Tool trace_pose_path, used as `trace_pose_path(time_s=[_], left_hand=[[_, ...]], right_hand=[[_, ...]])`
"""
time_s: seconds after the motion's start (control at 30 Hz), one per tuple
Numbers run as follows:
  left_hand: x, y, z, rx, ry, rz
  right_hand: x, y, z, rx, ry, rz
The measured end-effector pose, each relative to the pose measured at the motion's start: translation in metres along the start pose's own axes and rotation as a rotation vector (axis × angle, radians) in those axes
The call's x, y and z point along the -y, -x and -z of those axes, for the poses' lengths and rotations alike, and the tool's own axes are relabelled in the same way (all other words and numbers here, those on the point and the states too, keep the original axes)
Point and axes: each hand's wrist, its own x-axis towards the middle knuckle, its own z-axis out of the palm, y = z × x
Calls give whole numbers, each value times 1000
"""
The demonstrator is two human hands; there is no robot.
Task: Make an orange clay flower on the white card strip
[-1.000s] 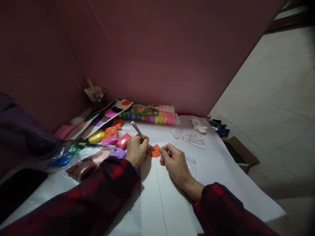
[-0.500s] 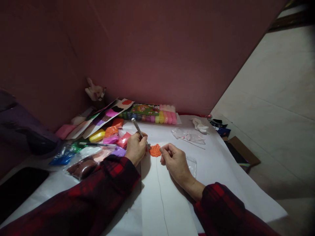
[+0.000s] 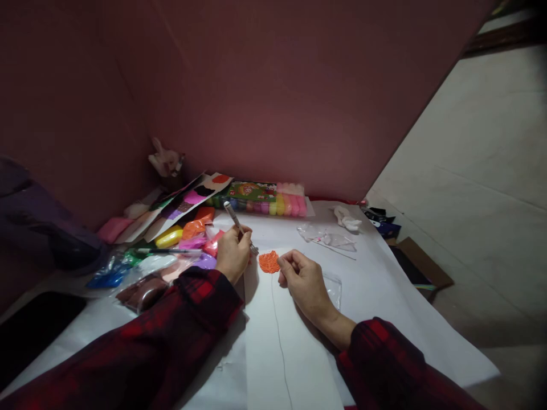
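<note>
My left hand (image 3: 233, 254) is closed around a slim grey-and-white pen (image 3: 233, 213), its tip pointing down toward the paper. A rounded orange clay piece (image 3: 269, 262) with a ridged surface lies on a white paper strip (image 3: 273, 347), just right of the pen tip and apart from it. Below the clay, a thin drawn line runs down the strip. My right hand (image 3: 301, 282) rests at the clay's right edge, thumb and forefinger pinched together; whatever they might hold is too small to see.
Bagged colored clay (image 3: 196, 225) crowds the left side, with a dark pen (image 3: 166, 251) on top. Painted cards (image 3: 188, 199) and a pack of clay sticks (image 3: 267, 199) lie at the back. Clear plastic wrappers (image 3: 327, 236) and a crumpled white tissue (image 3: 346, 218) are at right.
My left hand has drawn the pen slightly left and up, away from the orange clay's edge. My right hand stays in place.
</note>
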Motion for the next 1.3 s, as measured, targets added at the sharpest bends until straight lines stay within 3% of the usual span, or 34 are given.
trace_pose_path(time_s=[0.13,0.27,0.77,1.3], left_hand=[[-6,5,0,-39,88,-5],[-9,9,-2,42,157,74],[-5,6,-3,129,-12,33],[-2,-1,-3,71,-38,-39]], right_hand=[[0,0,0,-1,-1,-2],[1,-1,0,-3,1,10],[-1,-1,0,4,11,-4],[0,-1,0,-5,0,3]])
